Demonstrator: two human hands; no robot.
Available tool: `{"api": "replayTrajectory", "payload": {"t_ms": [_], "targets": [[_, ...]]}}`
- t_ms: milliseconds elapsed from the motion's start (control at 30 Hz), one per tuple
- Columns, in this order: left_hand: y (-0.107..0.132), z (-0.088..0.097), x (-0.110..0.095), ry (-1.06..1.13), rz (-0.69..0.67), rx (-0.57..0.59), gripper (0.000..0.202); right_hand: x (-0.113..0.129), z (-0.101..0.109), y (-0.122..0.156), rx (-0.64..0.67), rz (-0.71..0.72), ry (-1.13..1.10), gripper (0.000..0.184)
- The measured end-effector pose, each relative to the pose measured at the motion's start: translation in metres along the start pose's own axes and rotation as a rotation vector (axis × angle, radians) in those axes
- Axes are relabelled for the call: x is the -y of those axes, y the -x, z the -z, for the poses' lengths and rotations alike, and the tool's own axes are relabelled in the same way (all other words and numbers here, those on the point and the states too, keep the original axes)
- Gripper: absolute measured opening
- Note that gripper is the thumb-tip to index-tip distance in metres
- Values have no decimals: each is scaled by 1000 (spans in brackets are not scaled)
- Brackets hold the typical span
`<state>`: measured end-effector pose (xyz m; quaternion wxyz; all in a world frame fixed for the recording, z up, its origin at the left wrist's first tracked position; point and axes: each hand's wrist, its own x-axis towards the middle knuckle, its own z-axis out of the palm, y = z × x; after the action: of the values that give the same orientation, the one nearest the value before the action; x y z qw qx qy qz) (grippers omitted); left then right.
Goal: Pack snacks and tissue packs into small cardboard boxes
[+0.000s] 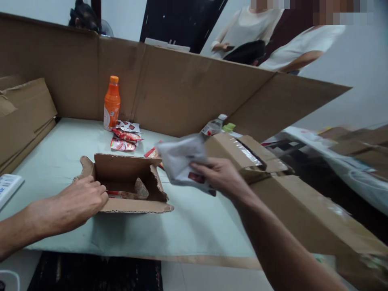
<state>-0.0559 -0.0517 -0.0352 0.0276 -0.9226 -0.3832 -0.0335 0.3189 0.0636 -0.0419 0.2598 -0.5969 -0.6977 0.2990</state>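
Note:
My left hand [83,200] is closed around the left edge of a small open cardboard box [136,207], its fingers curled over the flap. Inside the box lies a packet with a red edge [127,195], partly hidden by the wall. To the right of the box and above the table, my right hand [222,171] pinches a whitish snack packet [183,157], slightly blurred. Behind that packet a red-edged packet [152,153] shows in part. Several snack packets [123,144] are piled farther back on the table.
An orange drink bottle [112,105] stands against the tall cardboard wall [182,89]. A clear bottle [214,126] is at the back right. Larger cardboard boxes [303,210] line the right side. A white device [9,188] lies at the left. People are beyond the wall.

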Motion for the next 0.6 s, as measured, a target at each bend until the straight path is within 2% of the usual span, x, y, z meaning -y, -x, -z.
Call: {"api": "replayTrajectory", "payload": {"t_ms": [67, 100, 133, 200, 300, 367, 433, 600], "targets": [[-2, 0, -1, -21, -38, 58, 26, 22, 5, 14, -284, 104, -324, 31], [-2, -2, 0, -31, -46, 70, 26, 34, 3, 21, -381, 175, -441, 30], [-3, -4, 0, -40, -46, 64, 25, 47, -2, 26, -411, 248, -493, 28], [-3, -9, 0, -56, -45, 56, 24, 68, -18, 33, -321, 402, -474, 27], [-3, -12, -1, -81, -42, 47, 21, 90, -46, 33, -7, 665, -232, 29], [-3, -11, -2, -105, -40, 46, 21, 97, -60, 30, 133, 792, -46, 28], [-3, -10, -3, -125, -42, 51, 22, 103, -69, 26, 224, 797, 98, 27], [-2, -10, -2, -123, -61, 46, 22, 124, -86, 14, 431, 610, 357, 23]]}}
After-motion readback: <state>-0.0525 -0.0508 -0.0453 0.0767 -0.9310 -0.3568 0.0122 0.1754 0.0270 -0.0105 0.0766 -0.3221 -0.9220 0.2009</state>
